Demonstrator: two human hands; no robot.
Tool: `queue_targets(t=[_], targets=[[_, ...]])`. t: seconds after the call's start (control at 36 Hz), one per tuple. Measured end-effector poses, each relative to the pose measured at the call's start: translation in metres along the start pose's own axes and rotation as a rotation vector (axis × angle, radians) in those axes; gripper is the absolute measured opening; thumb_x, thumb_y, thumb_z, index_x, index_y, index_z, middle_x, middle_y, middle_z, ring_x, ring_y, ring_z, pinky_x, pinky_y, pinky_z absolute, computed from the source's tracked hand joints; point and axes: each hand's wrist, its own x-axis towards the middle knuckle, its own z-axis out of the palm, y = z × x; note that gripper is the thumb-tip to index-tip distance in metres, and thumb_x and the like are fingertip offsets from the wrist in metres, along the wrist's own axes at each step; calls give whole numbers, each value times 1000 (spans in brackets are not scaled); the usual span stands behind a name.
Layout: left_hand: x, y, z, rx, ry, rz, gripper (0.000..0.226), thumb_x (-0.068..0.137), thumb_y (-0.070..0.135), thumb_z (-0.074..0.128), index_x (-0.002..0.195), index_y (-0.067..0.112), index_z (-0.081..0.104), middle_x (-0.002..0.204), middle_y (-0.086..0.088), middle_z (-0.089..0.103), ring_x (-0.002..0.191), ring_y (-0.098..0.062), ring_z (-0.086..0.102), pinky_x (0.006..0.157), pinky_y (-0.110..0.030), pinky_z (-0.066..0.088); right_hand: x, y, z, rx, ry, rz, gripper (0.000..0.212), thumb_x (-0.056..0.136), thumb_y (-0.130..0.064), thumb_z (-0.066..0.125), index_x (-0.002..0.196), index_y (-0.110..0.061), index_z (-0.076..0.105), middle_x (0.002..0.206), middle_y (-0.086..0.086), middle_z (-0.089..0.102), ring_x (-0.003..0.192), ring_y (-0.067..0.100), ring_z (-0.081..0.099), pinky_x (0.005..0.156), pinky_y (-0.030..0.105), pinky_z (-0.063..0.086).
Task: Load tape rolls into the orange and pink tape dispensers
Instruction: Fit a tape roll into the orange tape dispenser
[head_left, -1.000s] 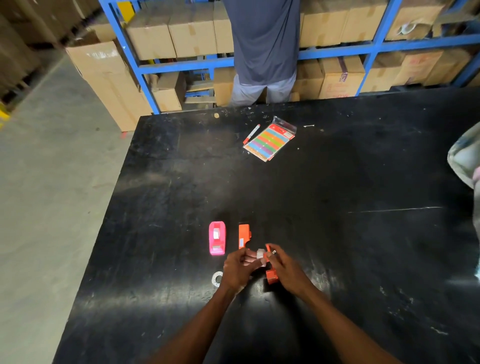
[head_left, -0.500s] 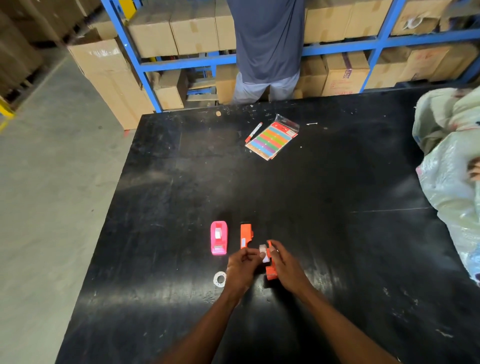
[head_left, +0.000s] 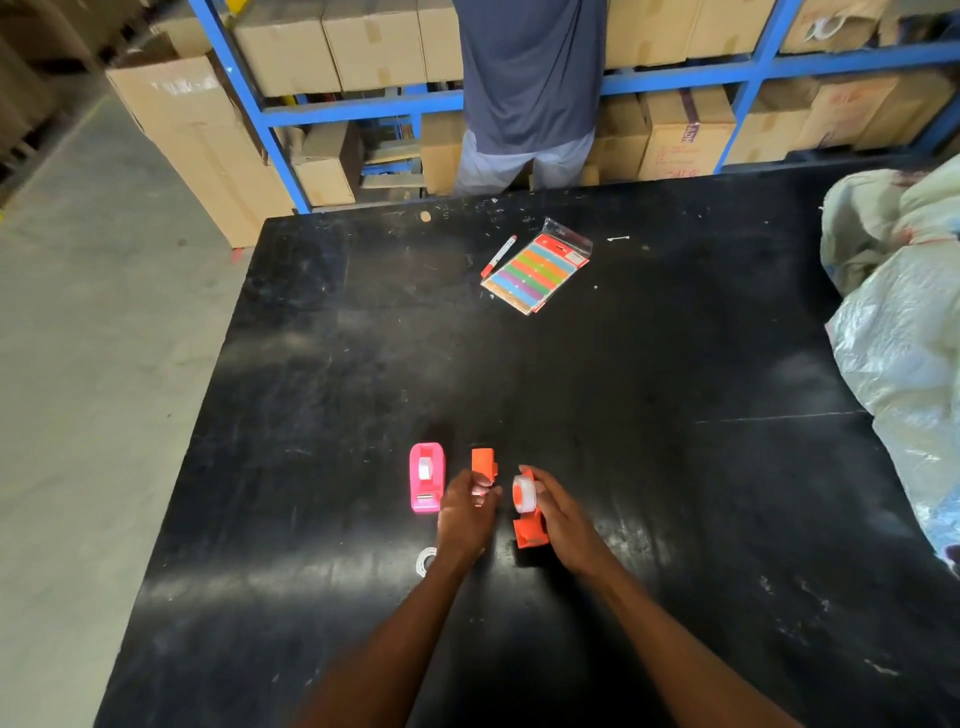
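A pink tape dispenser lies on the black table with a white roll seated in it. Just right of it lies an orange dispenser piece. My right hand grips a second orange dispenser part, tilted on its side, with a white tape roll on its hub. My left hand is curled next to the orange piece; whether it pinches anything is unclear. A loose clear tape roll lies beside my left wrist.
A packet of coloured labels and a red pen lie at the far middle. A pale plastic sack covers the table's right edge. A person stands at the blue shelves of cardboard boxes beyond the table.
My hands have drawn apart. The white roll that both hands held together now sits on the orange part in my right hand. The sack at the right edge has come further into view.
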Motion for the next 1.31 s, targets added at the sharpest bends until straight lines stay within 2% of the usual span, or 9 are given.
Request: queue_targets(t=[0.19, 0.31, 0.47, 0.67, 0.78, 0.92, 1.03, 1.17, 1.31], targets=[[39, 11, 19, 260, -7, -15, 44, 95, 27, 60, 131, 6, 48, 133, -19, 50, 117, -40, 56, 99, -48, 49, 6, -4, -7, 22, 8, -4, 30, 106, -31, 38, 132, -41, 50, 135, -15, 56, 121, -9, 51, 105, 18, 39], [51, 16, 32, 425, -14, 14, 45, 95, 29, 60, 132, 7, 47, 136, -19, 45, 122, -39, 49, 102, -51, 46, 8, -8, -15, 4, 23, 3, 33, 106, -33, 39, 136, -35, 52, 131, -18, 57, 114, -19, 50, 92, 1, 37], [59, 13, 42, 540, -15, -4, 40, 95, 14, 55, 134, 12, 44, 135, -20, 45, 121, -39, 51, 97, -48, 50, 14, -9, -24, -23, 20, 25, 35, 105, -39, 38, 137, -36, 51, 129, -19, 58, 110, -18, 52, 86, 1, 38], [58, 18, 35, -217, -135, -146, 26, 87, 20, 74, 103, 13, 55, 102, -14, 68, 95, -32, 68, 68, -31, 58, 25, -8, -29, -30, 63, 43, 30, 105, -40, 38, 133, -40, 49, 124, -19, 59, 103, -20, 55, 89, 9, 42], [37, 32, 17, -649, -290, -214, 26, 88, 16, 74, 108, 12, 57, 96, -7, 78, 94, -28, 74, 83, -41, 61, 30, -12, -32, -57, 111, 34, 35, 106, -36, 38, 138, -30, 49, 126, -13, 58, 101, -15, 55, 83, 1, 40], [22, 37, 1, -728, -381, -206, 36, 87, 22, 76, 117, 11, 59, 109, -18, 76, 100, -30, 74, 92, -44, 59, 30, -13, -27, -87, 72, 23, 38, 105, -41, 36, 141, -32, 47, 131, -8, 59, 115, 7, 58, 98, 25, 45], [16, 36, -9, -726, -369, -195, 36, 86, 22, 77, 117, 11, 62, 110, -15, 75, 99, -27, 75, 85, -39, 60, 25, -17, -21, -98, 79, 0, 38, 106, -38, 36, 141, -28, 48, 131, -6, 60, 115, 9, 59, 92, 16, 42], [5, 36, -18, -693, -397, -191, 39, 84, 29, 78, 117, 14, 64, 111, -13, 76, 102, -27, 74, 93, -42, 58, 21, -15, -16, -115, 72, -12, 39, 105, -45, 34, 140, -36, 46, 134, -5, 61, 118, 12, 60, 106, 38, 46], [-7, 40, -29, -702, -391, -171, 40, 87, 29, 76, 121, 14, 63, 111, -12, 77, 104, -27, 74, 96, -43, 58, 16, -20, -12, -114, 60, -35, 39, 104, -46, 34, 141, -38, 46, 134, -7, 59, 119, 10, 59, 107, 41, 46]])
